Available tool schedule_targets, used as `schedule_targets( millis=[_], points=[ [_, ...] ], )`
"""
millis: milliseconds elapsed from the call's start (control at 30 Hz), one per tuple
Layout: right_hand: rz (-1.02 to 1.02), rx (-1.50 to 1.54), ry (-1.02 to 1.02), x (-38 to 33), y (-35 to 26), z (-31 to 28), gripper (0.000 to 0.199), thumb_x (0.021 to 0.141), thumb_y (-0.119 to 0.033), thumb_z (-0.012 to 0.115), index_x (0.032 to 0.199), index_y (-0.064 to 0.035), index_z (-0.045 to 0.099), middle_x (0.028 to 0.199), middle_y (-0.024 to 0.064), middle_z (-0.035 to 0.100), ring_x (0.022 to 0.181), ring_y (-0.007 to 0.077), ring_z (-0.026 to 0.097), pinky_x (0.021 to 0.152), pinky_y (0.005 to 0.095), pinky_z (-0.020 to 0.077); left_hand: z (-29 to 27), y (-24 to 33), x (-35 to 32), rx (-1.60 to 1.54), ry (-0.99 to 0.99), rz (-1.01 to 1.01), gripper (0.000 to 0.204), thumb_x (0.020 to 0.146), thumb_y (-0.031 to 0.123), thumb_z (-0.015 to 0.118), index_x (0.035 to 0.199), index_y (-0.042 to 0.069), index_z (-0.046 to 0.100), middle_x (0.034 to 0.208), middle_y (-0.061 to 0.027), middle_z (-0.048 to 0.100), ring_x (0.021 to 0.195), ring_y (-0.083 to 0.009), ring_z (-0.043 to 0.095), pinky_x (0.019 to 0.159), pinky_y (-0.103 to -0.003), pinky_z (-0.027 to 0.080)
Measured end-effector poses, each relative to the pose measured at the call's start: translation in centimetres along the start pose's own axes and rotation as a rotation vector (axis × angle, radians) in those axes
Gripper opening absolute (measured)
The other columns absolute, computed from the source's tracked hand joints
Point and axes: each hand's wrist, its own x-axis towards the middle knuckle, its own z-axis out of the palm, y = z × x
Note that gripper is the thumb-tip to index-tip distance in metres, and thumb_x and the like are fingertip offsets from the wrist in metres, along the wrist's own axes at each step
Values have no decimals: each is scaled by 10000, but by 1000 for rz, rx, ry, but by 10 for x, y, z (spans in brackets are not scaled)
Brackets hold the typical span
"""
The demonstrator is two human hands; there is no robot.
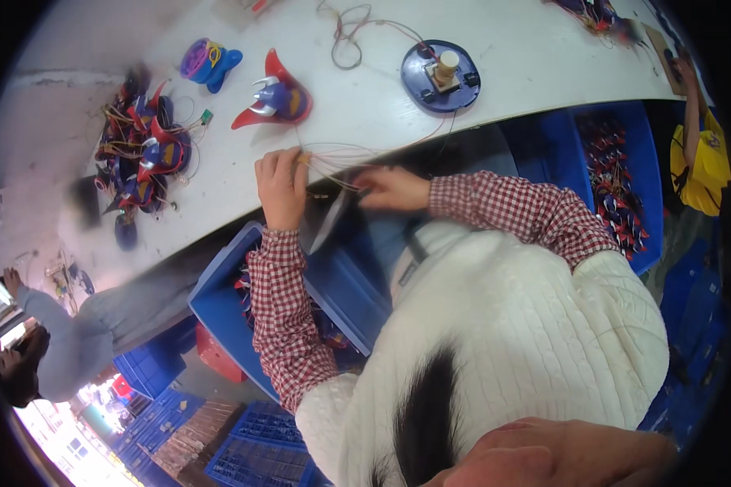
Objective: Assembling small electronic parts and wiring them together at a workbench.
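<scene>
At the table's front edge my left hand (pixel 282 183) is closed, its fingertips pinching thin coloured wires (pixel 333 152) against the white top. My right hand (pixel 394 188), slightly blurred, is closed on the wires just off the edge. The strands run between both hands and on towards the right. Beyond my left hand sits a purple toy head (pixel 283 97) with red and silver horns. Farther right lies a round blue plastic base (pixel 418 77) carrying a beige cylindrical part (pixel 447 65), with a loose wire trailing behind it. Below the wires is a pale blurred shape that I cannot make out.
A heap of wired horned toy parts (pixel 150 150) covers the table's left, near a blue and purple cup-like piece (pixel 211 63). Blue bins (pixel 227 276) stand under the edge; another bin (pixel 646 162) holds several toy heads. Co-workers (pixel 97 325) are at left and far right.
</scene>
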Motion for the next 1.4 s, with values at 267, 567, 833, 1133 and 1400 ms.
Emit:
schedule_targets(
  millis=[267,567,833,1133,1400],
  points=[
    [-313,-219,261,-16,-6,7,232,811,-52,619,1035,-35,561,882,96,578,654,173,555,595,249,463,10,83,-81,-458,165,-564,156,853,75,618,988,29,556,781,-28,534,646,-92,463,596,-203,420],
    [-548,-264,302,-27,-27,9,219,809,-49,632,1021,-31,583,780,60,566,635,160,531,559,249,433,47,106,-82,-1080,132,-793,188,881,112,576,1041,14,560,805,-43,571,640,-87,491,574,-188,420],
    [-431,28,142,-27,-34,-2,207,837,-47,620,1041,-15,607,843,73,596,668,162,551,595,244,451,27,98,-85,-1245,23,-941,323,883,144,562,1166,-11,579,847,-65,614,660,-95,527,574,-184,436],
    [-483,-131,104,-23,-34,2,138,845,-38,607,971,8,638,892,89,628,716,155,584,648,224,474,30,103,-92,-1201,55,-935,376,886,154,567,1212,-32,557,837,-78,617,661,-108,542,580,-194,454],
    [-289,124,73,-23,-38,-1,113,871,-38,581,958,20,624,848,62,624,630,113,572,571,204,466,32,95,-98,-1195,66,-852,376,908,89,529,1269,-15,509,918,-96,594,738,-129,539,618,-206,463]
  ],
)
